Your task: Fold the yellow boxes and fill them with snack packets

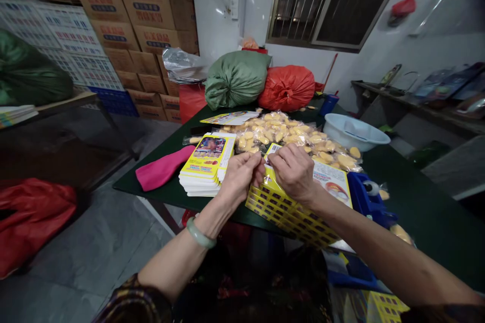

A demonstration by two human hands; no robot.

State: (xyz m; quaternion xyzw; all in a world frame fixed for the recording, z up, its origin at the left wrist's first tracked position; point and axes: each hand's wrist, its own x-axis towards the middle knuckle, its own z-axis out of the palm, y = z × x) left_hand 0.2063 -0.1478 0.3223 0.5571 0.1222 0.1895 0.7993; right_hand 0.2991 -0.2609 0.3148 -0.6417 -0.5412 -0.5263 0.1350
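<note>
My left hand (240, 176) and my right hand (291, 171) meet above the dark green table (178, 192), their fingertips pinching the edge of a clear plastic packet (270, 167). Its exact contents are hidden by my fingers. Under my right hand lies a stack of yellow printed card boxes (288, 217). A pile of flat yellow printed cards (206, 161) stands just left of my left hand. Clear bags of small yellow pieces (280, 133) are heaped behind both hands.
A pink pad (162, 167) lies at the table's left edge, with a blue plastic holder (366, 197) at right and a pale blue basin (354, 131) behind. Green and red sacks (235, 79) sit at the far end. Cardboard cartons (132, 25) are stacked behind.
</note>
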